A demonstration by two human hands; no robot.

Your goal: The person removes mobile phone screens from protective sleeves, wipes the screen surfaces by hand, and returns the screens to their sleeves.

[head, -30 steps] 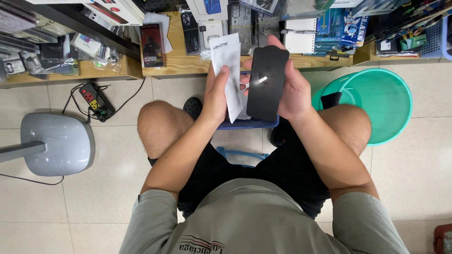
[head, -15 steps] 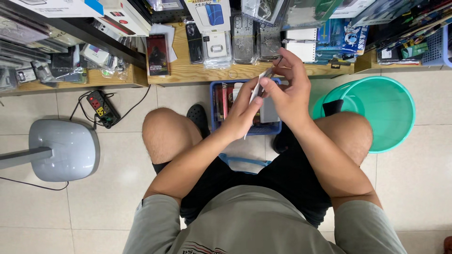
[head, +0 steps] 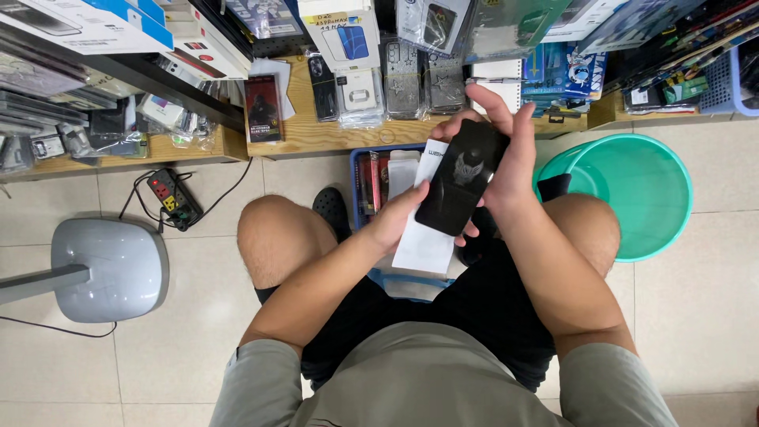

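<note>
a: what do the person's hands hold?

b: the right hand [head: 512, 162] is wrapped around a flat black pack [head: 461, 177], fingers curled over its top edge at twelve o'clock and along its three o'clock side. the left hand [head: 398, 222] closes on a white paper sleeve [head: 424, 245] that lies right behind the black pack, its thumb pressed against the pack's lower edge at about eight o'clock.

a: and where do the two pieces sit?

b: above the person's lap, between the bare knees, tilted so the tops lean toward one o'clock. they touch and overlap, the black one in front.

a: what lies around them?

b: a blue bin [head: 371, 178] of packs on the floor under the hands, at ten o'clock from the pack. a teal bucket [head: 640, 198] at three o'clock. a grey stand base [head: 111, 269] far off at nine o'clock, with a power strip [head: 170, 198] near it. a wooden shelf [head: 332, 136] of packaged cases runs across at twelve o'clock.
</note>
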